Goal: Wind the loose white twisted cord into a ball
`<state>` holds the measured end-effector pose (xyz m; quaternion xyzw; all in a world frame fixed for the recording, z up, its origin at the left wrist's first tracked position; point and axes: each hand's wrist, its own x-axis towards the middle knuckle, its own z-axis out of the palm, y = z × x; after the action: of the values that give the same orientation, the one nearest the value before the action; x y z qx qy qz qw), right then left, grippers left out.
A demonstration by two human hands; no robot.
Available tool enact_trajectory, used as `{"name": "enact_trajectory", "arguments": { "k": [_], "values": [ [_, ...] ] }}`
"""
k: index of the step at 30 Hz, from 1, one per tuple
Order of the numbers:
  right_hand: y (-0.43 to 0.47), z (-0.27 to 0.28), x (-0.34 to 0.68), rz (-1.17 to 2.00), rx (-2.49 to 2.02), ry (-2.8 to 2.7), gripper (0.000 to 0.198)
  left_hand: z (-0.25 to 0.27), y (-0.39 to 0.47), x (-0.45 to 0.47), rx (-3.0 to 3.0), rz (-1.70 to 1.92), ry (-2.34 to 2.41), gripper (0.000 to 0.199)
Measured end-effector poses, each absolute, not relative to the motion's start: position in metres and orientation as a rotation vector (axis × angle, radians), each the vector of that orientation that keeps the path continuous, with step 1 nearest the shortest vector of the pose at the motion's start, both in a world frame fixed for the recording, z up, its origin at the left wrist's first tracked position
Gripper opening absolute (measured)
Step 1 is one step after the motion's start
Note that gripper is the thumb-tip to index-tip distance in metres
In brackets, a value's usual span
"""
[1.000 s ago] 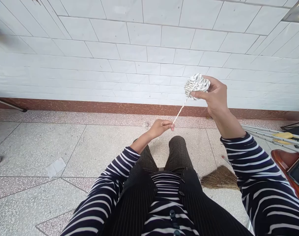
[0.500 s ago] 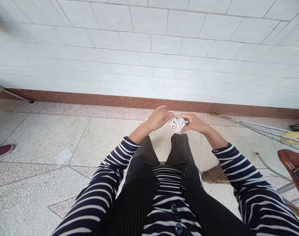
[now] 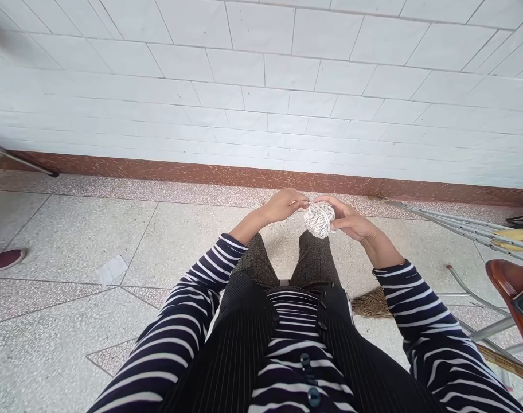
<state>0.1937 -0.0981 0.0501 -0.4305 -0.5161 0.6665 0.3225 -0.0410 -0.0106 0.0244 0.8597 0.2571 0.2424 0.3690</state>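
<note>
A ball of white cord (image 3: 319,221), wound in many loops, is held up above my right knee. My right hand (image 3: 346,218) grips it from the right side, thumb low and fingers over the top. At the ball's upper left, my left hand (image 3: 286,205) is closed, thumb and forefinger pinched together on what looks like the cord's strand. Behind that hand, part of a pale strand shows near the floor strip, but its path is mostly hidden.
A straw broom (image 3: 371,303) lies to the right of my legs. Crutches (image 3: 455,225) and a brown chair (image 3: 500,278) are farther right. On the left are a paper sheet (image 3: 111,269) and another person's shoe (image 3: 6,261). A tiled wall (image 3: 261,74) rises ahead.
The ball of cord has shifted slightly right and turned in my right hand. My left hand's fingers have drawn together into a pinch beside it.
</note>
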Motion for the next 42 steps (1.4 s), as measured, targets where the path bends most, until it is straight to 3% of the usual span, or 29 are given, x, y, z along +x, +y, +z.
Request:
{"name": "enact_trajectory", "arguments": {
  "k": [3, 12, 19, 24, 28, 30, 36, 42],
  "values": [
    [-0.106, 0.052, 0.187, 1.698, -1.081, -1.304, 0.082, 0.018, -0.017, -0.039, 2.172, 0.602, 0.683, 0.028],
    [-0.117, 0.056, 0.182, 1.534, -1.130, -0.980, 0.072, -0.008, -0.028, -0.043, 2.022, 0.618, 0.823, 0.030],
    [-0.121, 0.084, 0.181, 1.404, -1.073, -0.962, 0.071, -0.067, -0.007, -0.070, 1.898, 0.581, 1.093, 0.037],
    [-0.128, 0.088, 0.177, 1.384, -1.025, -0.911, 0.070, -0.115, -0.011, -0.079, 1.805, 0.524, 1.241, 0.055],
    [-0.134, 0.085, 0.176, 1.378, -1.007, -0.875, 0.067, -0.122, -0.017, -0.063, 1.780, 0.562, 1.250, 0.065],
    [-0.136, 0.086, 0.176, 1.390, -1.003, -0.879, 0.066, -0.118, -0.018, -0.049, 1.789, 0.595, 1.185, 0.063],
    [-0.137, 0.091, 0.182, 1.330, -1.011, -0.836, 0.068, -0.107, -0.014, -0.028, 1.690, 0.554, 1.098, 0.024],
    [-0.136, 0.083, 0.207, 1.095, -1.138, -0.512, 0.057, -0.088, -0.007, -0.059, 1.225, 0.808, 1.086, 0.033]
  ]
}}
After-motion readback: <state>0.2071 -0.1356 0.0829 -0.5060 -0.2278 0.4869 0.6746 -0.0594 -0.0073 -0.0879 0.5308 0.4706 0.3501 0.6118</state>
